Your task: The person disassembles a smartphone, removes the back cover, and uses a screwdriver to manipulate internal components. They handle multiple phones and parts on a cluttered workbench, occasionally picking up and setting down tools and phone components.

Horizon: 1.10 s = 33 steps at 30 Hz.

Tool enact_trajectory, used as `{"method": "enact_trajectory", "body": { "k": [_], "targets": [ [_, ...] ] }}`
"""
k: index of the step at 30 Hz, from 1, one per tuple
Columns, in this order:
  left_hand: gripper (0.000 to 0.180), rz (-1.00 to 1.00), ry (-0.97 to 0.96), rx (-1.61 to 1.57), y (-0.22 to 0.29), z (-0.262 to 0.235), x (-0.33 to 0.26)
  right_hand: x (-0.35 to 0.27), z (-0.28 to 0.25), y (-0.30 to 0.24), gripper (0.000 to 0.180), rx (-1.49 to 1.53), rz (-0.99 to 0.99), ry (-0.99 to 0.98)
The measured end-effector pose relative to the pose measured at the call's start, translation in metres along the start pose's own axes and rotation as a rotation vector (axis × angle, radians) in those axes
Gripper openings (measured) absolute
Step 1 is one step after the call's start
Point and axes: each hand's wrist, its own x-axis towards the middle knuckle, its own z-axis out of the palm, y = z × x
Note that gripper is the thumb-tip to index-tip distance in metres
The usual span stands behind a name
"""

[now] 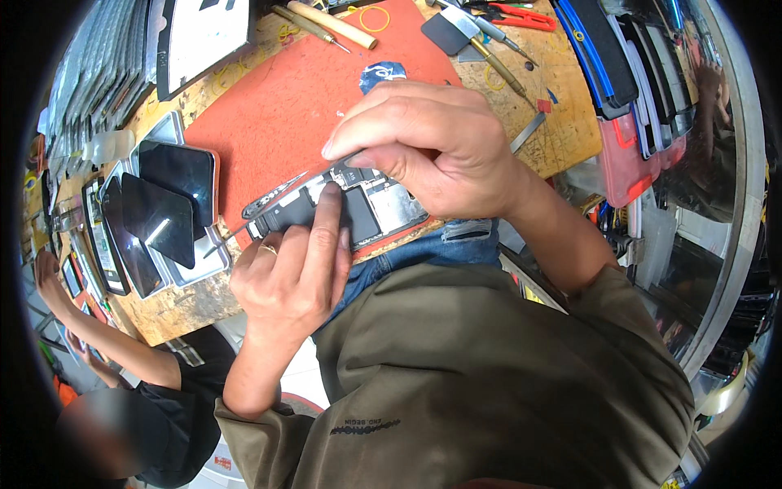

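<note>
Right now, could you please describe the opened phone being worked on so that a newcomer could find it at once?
Start at the orange-red work mat on the scarred wooden bench. At its near edge lies the opened dark phone, pressed by the left hand and probed by the right hand. Unlike the stacked glossy black screens beside it, its insides show.

Wore a loose olive-green top (489, 367) with sleeves pushed up above the elbows, the cuffs bunched in soft folds, and a small line of dark lettering stitched across the chest. Showed blue denim jeans (423, 253) beneath the hem, with a pale patch at the waistband. Carried a thin metal ring (268, 249) on one finger of the left hand (289, 273).
</note>
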Motion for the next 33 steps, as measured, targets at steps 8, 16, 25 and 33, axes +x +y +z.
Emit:
{"method": "enact_trajectory", "body": {
  "k": [8, 16, 25, 33],
  "targets": [
    [0.042, 0.054, 0.045, 0.003, 0.0, 0.004, 0.004, 0.0, -0.002, -0.005, 0.016, 0.001, 0.078, 0.004],
    [0.048, 0.038, 0.045, -0.101, -0.006, 0.007, 0.004, -0.003, 0.001, -0.007, 0.019, 0.02, 0.225, 0.008],
    [0.025, -0.118, 0.053, -0.412, -0.008, 0.006, 0.017, 0.002, -0.026, -0.015, 0.017, -0.218, 0.255, -0.169],
    [0.037, -0.014, 0.141, -0.226, -0.005, 0.009, 0.01, -0.012, -0.017, -0.003, 0.018, -0.161, 0.199, -0.023]
  ]
}}
